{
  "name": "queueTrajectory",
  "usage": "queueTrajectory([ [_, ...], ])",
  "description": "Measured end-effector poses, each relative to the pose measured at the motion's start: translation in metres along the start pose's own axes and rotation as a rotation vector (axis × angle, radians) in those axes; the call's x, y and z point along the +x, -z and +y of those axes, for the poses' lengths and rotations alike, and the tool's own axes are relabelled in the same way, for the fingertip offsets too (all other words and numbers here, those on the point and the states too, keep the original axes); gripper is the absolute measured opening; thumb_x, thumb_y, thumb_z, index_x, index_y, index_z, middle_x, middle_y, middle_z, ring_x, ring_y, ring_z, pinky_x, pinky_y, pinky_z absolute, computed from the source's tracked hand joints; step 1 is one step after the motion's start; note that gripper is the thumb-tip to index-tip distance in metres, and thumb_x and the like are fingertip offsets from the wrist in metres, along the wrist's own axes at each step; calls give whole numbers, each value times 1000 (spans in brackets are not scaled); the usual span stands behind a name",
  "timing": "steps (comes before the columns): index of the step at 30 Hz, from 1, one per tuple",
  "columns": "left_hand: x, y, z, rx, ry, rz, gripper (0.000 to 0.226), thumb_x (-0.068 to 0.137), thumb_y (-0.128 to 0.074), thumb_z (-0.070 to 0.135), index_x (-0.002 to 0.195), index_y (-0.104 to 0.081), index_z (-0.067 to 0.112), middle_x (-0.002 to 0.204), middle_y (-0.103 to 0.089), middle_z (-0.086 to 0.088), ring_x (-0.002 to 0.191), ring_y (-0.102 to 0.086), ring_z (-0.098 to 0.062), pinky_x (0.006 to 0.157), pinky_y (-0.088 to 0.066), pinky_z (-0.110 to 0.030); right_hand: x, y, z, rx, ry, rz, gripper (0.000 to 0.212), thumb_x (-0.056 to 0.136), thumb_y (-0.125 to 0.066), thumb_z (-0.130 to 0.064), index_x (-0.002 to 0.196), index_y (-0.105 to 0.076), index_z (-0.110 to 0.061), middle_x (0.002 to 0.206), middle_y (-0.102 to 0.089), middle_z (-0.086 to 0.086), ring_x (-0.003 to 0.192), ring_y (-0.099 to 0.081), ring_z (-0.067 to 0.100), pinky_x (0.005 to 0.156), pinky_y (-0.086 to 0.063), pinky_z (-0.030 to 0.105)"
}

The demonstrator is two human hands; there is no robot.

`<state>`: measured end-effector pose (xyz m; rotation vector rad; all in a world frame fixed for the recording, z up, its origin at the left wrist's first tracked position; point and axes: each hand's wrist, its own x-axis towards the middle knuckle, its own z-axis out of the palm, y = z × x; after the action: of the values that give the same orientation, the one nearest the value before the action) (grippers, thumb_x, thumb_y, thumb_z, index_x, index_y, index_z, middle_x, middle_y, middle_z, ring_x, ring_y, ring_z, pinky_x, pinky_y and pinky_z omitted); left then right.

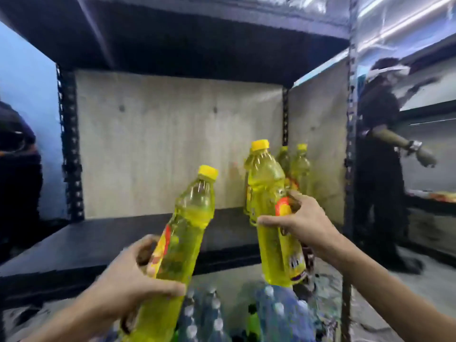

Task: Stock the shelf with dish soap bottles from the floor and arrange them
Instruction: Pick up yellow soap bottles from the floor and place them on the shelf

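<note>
Lighting, overall: we record a moderately bright scene with a cool blue cast at the left edge and streaked white glare at the upper right corner. The underside of the upper shelf board sits in deep shadow; the pale back panel is evenly lit, and the lower shelf reads dark. The yellow bottles glow translucent with small highlights. Sharpness: we note soft focus throughout, blocky smearing on the standing person at right and along the bottom edge. Distortion: we see wide-angle bending of the uprights towards the frame edges.
</note>
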<state>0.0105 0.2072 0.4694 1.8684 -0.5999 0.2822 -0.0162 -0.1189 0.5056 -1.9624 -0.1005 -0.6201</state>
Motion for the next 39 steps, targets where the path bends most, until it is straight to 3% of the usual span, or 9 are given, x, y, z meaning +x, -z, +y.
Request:
queueTrajectory([
  [4, 80, -44, 50, -70, 84, 90, 94, 20, -105, 31, 106, -68, 22, 96, -79, -6, 87, -77, -21, 71, -63, -38, 59, 29, -3, -5, -21, 178, 96, 38, -92, -59, 123, -65, -24, 101, -77, -5, 90, -74, 17, 87, -61, 41],
  [11, 199, -121, 38, 69, 104, 272, 106, 24, -94, 60, 115, -50, 30, 100, -67, 8, 90, -65, -14, 64, -47, -25, 135, 17, 28, -25, -66, 426, 101, 55, -94, -47, 143, -51, -19, 131, -63, 8, 122, -61, 31, 104, -51, 48],
  [18, 233, -158, -29, 108, 182, 299, 103, 43, -101, 41, 127, -43, 22, 115, -59, 1, 103, -59, -21, 89, -52, -38, 160, -11, 75, -103, -168, 479, 102, 64, -93, -41, 149, -43, -15, 146, -43, 15, 134, -48, 40, 107, -45, 52],
  [24, 241, -147, -44, 92, 255, 281, 99, 45, -100, 45, 114, -31, 32, 101, -52, 9, 75, -56, -9, 46, -53, -27, 164, -20, 88, -180, -155, 472, 100, 68, -89, -46, 149, -41, -13, 144, -47, 15, 137, -43, 36, 109, -43, 51],
  [29, 235, -140, -47, 128, 270, 157, 114, 52, -98, 42, 139, -27, 26, 127, -55, 0, 121, -56, -27, 96, -51, -41, 151, -19, 81, -413, -259, 428, 105, 67, -82, -62, 150, -34, -19, 146, -44, 17, 137, -37, 40, 111, -34, 53],
  [32, 202, -130, -39, 238, 331, 76, 129, 60, -97, 28, 155, -10, 27, 149, -36, -12, 137, -43, -33, 107, -45, -41, 116, -29, 78, -497, -169, 510, 98, 69, -82, -57, 147, -34, -23, 136, -43, 17, 127, -40, 39, 105, -34, 50],
  [34, 158, -118, -34, 324, 195, 185, 112, 67, -91, 28, 152, -19, 33, 145, -39, -11, 133, -45, -26, 106, -43, -40, 76, -46, 82, -563, 31, 572, 66, 75, -75, -49, 130, -49, -24, 120, -50, 12, 113, -46, 35, 94, -38, 46],
  [36, 96, -103, -35, 377, -121, 407, 72, 74, -79, 27, 137, -44, 34, 119, -51, 1, 107, -53, -9, 98, -49, -33, 25, -69, 96, -546, 214, 512, 37, 78, -68, -43, 109, -59, -25, 104, -54, 4, 101, -50, 29, 85, -41, 41],
  [39, -17, -86, -71, 421, -379, 486, 34, 80, -70, 15, 109, -61, 28, 90, -45, 13, 78, -49, -9, 71, -39, -15, -73, -120, 141, -509, 256, 96, 12, 78, -66, -33, 87, -63, -25, 82, -56, -5, 83, -58, 24, 70, -44, 33],
])
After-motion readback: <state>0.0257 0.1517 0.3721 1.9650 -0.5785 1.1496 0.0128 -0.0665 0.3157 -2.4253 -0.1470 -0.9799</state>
